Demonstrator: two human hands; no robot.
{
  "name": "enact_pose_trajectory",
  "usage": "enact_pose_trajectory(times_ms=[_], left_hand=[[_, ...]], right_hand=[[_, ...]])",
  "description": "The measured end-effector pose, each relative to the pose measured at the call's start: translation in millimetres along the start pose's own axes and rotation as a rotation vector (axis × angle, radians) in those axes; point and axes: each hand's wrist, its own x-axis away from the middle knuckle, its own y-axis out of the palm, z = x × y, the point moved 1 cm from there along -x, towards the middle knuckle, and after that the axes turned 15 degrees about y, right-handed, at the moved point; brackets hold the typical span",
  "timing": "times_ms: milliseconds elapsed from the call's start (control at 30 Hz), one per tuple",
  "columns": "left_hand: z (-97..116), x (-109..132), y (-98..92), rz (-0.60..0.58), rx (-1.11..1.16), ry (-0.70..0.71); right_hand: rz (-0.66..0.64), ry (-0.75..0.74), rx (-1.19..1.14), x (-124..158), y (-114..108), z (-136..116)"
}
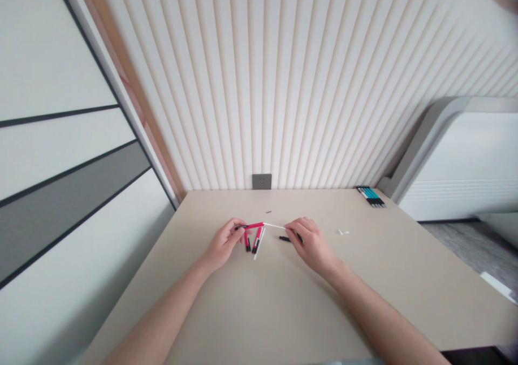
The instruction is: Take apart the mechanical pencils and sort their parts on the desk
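Red pen barrel (pixel 251 225) is pinched in the left hand (pixel 222 242), fingers curled and nearly closed around its black-tipped end. Head view: barrel sits between the hands, near the middle of the beige tabletop (pixel 226 311), apparently held just above a cluster of loose parts. A thin white rod (pixel 275 225) runs from the barrel's far end to the right hand (pixel 311 244), which is curled almost shut and seems to hold the rod's tip. Fingers hide the contact, so that grip is not certain. Cannot tell whether rod is seated in the barrel or only touching it.

Risks: an off-axis push could bend the thin rod or pop it free. A slipped pinch could drop the barrel onto the parts below. Two red pen pieces (pixel 251 241) and a second white rod (pixel 259 243) lie right under the barrel, so a knock could scatter them. Short black pen piece (pixel 284 238) is just beside the right hand and could roll if bumped. Small black bit (pixel 268 211) lies farther out, white bits (pixel 343 231) well right. Bundled teal-and-black pens (pixel 370 196) sit at the far corner, out of reach of any slip.
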Motion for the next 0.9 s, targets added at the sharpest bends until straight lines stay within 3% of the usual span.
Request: enact_pose_trajectory(times_ms=[167, 333, 500, 767, 900], left_hand=[[2, 0, -0.7, -0.022, -0.164, 0.041], [10, -3, 3.7, -0.139, -0.391, 0.265], [13, -1, 6.4, -0.116, -0.452, 0.397], [8, 1, 6.0, -0.162, -0.453, 0.425], [8, -1, 5.4, -0.179, -0.541, 0.428]], right_hand=[[0.003, -0.036, 0.069, 0, 0, 2], [0.006, -0.127, 0.109, 0, 0, 1], [0.013, -0.151, 0.052, 4, 4, -2], [0.031, -0.101, -0.134, 7, 7, -6], [0.057, -0.152, -0.136, 5, -2, -9]])
